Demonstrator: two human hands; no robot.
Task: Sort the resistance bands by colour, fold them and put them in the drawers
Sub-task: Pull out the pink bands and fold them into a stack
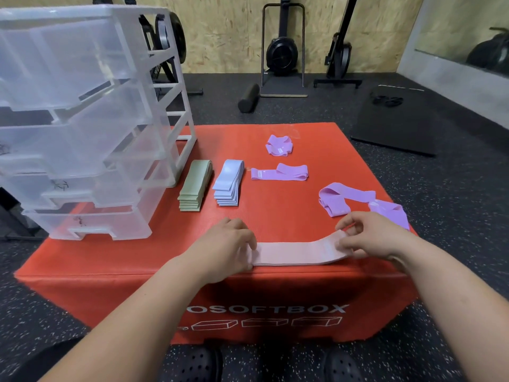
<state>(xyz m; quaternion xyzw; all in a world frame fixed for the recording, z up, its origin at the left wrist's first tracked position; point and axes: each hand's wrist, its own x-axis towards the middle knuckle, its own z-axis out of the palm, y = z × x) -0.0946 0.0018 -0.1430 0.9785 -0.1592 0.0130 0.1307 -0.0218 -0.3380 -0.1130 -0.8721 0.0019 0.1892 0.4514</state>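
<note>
I see a big red box (pixel 275 133) on the speckled gym floor, and everything of the task lies on its top. On its left back part stands a clear plastic drawer unit (pixel 82 119), its drawers pulled out in steps towards me, the lower ones further. On the floor behind the box to the right lies a black mat (pixel 396 125), well apart from the work. The pink band (pixel 297 253) lies flat along the near edge of the box, with its long axis from left to right. Its right end is lifted a little off the surface. The left hand (pixel 225 246) has its fingers bent over the left end and holds it down; whether the thumb is under it, I cannot tell. The right hand (pixel 371 235) pinches the raised right end between thumb and fingers. Beside the drawer unit there are two neat folded stacks, a green stack (pixel 195 186) and next to it a light blue stack (pixel 229 186), both with the long axis pointing away from me. To the right lie three purple bands: a long loose band (pixel 358 201) just behind the right hand, a flat band (pixel 279 172) in the middle, and a crumpled band (pixel 278 146) further back. A black foam roller (pixel 248 98) lies on the floor behind the box.
</note>
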